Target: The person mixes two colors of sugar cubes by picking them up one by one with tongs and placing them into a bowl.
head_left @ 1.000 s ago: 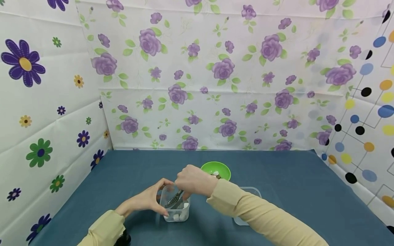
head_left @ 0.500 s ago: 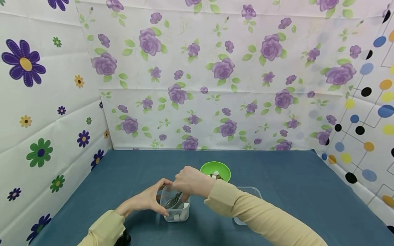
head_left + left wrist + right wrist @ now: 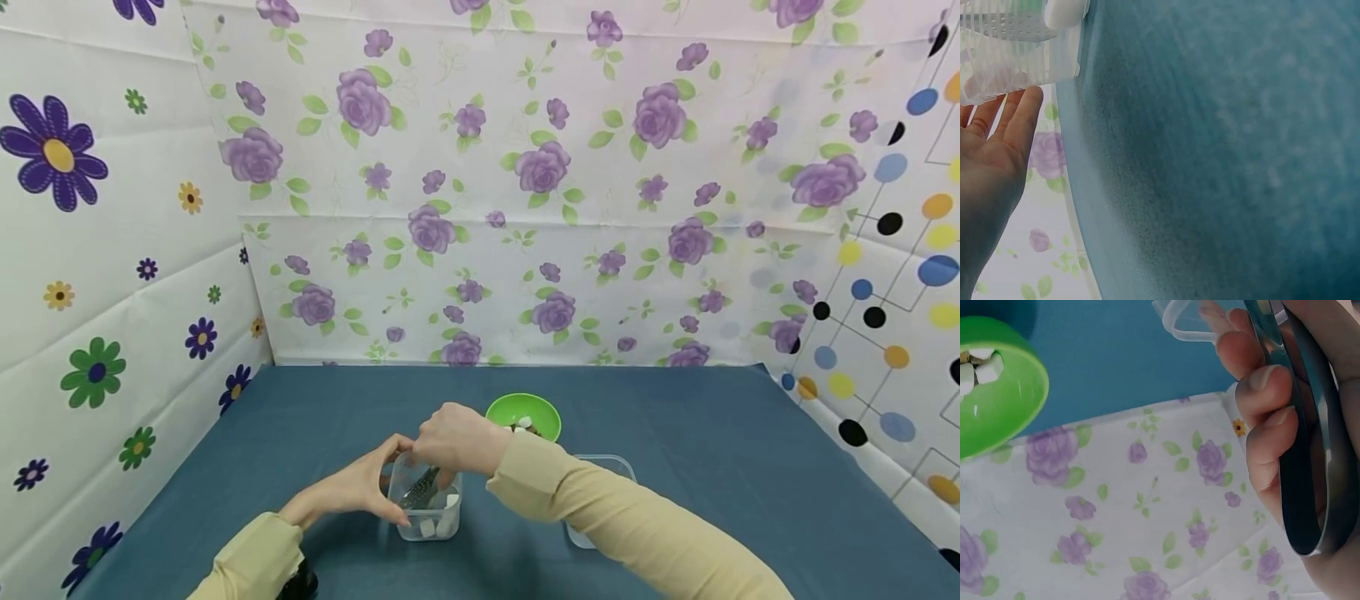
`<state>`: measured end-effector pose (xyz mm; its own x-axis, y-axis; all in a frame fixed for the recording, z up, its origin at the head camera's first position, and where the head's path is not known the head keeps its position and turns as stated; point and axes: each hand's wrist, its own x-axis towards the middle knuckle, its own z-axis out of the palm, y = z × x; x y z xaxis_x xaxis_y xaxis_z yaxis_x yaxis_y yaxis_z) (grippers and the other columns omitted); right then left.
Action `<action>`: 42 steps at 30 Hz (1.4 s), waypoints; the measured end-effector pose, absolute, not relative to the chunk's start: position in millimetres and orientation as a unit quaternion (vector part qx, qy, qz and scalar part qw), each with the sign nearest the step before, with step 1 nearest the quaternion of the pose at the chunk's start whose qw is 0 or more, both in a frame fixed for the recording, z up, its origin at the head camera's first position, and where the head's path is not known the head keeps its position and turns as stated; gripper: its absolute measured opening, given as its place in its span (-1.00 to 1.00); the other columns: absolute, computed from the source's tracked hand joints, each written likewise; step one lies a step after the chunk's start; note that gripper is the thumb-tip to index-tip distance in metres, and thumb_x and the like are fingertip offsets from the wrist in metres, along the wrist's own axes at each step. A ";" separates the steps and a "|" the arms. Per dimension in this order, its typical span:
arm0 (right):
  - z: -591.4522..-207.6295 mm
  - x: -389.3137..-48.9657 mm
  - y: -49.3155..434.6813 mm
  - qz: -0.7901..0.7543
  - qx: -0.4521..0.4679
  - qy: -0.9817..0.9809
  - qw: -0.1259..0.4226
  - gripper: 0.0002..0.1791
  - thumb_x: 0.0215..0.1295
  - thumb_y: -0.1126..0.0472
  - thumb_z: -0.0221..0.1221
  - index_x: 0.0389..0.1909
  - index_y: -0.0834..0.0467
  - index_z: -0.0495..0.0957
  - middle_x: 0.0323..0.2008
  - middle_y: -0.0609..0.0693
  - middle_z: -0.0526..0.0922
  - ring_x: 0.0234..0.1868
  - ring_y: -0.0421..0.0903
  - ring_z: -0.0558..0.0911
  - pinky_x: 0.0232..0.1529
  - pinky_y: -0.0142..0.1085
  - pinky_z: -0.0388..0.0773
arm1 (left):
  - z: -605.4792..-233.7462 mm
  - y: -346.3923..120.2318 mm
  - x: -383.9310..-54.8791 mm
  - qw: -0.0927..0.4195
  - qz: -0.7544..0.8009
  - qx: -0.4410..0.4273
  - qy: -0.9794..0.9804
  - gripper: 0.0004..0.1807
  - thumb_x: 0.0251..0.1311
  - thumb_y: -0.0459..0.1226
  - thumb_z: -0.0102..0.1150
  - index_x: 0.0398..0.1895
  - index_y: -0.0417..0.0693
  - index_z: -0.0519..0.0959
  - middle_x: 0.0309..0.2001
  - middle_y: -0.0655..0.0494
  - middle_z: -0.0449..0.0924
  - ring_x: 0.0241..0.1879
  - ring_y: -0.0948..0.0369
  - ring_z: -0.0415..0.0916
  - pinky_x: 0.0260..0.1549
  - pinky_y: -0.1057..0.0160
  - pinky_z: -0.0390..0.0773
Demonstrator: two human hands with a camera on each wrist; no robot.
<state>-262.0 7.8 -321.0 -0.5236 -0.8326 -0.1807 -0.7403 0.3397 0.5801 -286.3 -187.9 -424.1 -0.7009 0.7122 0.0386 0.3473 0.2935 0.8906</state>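
My left hand [image 3: 358,486] grips the clear plastic container [image 3: 437,513], with thumb on the near side and fingers on the far side. Inside it lie several white chunks [image 3: 427,528]. A pair of metal tongs [image 3: 422,492] reaches down into the container, held in my right hand [image 3: 454,438]. The right wrist view shows the fingers curled around the arms of the tongs [image 3: 1300,487]. Through the ribbed wall in the left wrist view, a perforated tong end [image 3: 1010,27] appears beside a white chunk [image 3: 1065,12]. My right hand partly hides the container's far right corner.
A green bowl [image 3: 517,407] with white and brown pieces stands behind my right wrist. To the right lies a clear lid-like piece [image 3: 626,468], partly covered by my right sleeve [image 3: 600,508]. Patterned sheets border the blue tabletop [image 3: 720,483].
My right hand has shifted slightly left, and the tongs have moved with it inside the container. The left hand keeps its hold on the container.
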 end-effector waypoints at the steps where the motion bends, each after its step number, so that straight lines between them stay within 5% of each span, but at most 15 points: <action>1: -321.4 -262.7 7.9 -0.309 0.484 -0.816 0.070 -0.56 -0.07 -0.24 0.26 -0.08 -0.33 0.56 -0.67 -0.27 0.49 -0.66 -0.32 0.42 -0.60 -0.48 0.40 | -424.1 -188.0 -286.3 0.186 0.488 0.338 0.783 -0.16 -0.07 -0.24 0.38 0.23 -0.13 0.08 0.23 -0.15 0.03 0.20 -0.17 0.01 -0.06 -0.08 0.34; 10: -325.8 -268.4 14.6 -0.278 0.471 -0.835 0.066 -0.74 -0.09 -0.24 0.27 -0.58 -0.15 0.57 -0.77 -0.25 0.38 -0.71 -0.31 0.37 -0.68 -0.48 0.27 | -425.3 -187.6 -287.5 0.187 0.492 0.347 0.776 -0.24 -0.04 -0.25 0.36 0.21 -0.07 0.14 0.18 -0.07 0.09 0.20 -0.13 0.03 -0.05 -0.11 0.32; 18: -321.2 -273.8 31.8 -0.238 0.482 -0.838 0.092 -0.72 -0.06 -0.20 0.29 -0.69 -0.13 0.57 -0.76 -0.26 0.39 -0.69 -0.31 0.37 -0.65 -0.48 0.34 | -425.4 -187.0 -287.6 0.190 0.496 0.360 0.767 -0.25 -0.02 -0.25 0.35 0.21 -0.09 0.15 0.15 -0.06 0.13 0.16 -0.07 0.11 -0.06 -0.11 0.33; 33: -320.6 -280.3 76.1 -0.073 0.509 -0.855 0.060 -0.74 0.03 -0.12 0.25 -0.35 -0.07 0.70 -0.54 -0.26 0.58 -0.67 -0.39 0.41 -0.66 -0.54 0.32 | -425.2 -186.5 -286.2 0.181 0.494 0.355 0.773 -0.24 -0.05 -0.29 0.36 0.21 -0.10 0.15 0.19 -0.16 0.10 0.17 -0.06 0.10 -0.05 -0.14 0.31; 42: -316.2 -279.7 101.5 0.015 0.512 -0.857 0.061 -0.77 0.11 -0.07 0.21 -0.35 -0.03 0.68 -0.67 -0.31 0.42 -0.71 -0.39 0.32 -0.70 -0.50 0.24 | -426.4 -185.7 -287.1 0.181 0.492 0.346 0.778 -0.26 -0.05 -0.28 0.36 0.19 -0.02 0.16 0.21 -0.05 0.09 0.21 -0.08 0.04 -0.04 -0.13 0.32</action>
<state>-279.7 101.5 -316.2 -0.4682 -0.8755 0.1192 -0.8791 0.4752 0.0370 -287.1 -185.7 -426.4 -0.6948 0.7167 0.0601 0.3614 0.2757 0.8907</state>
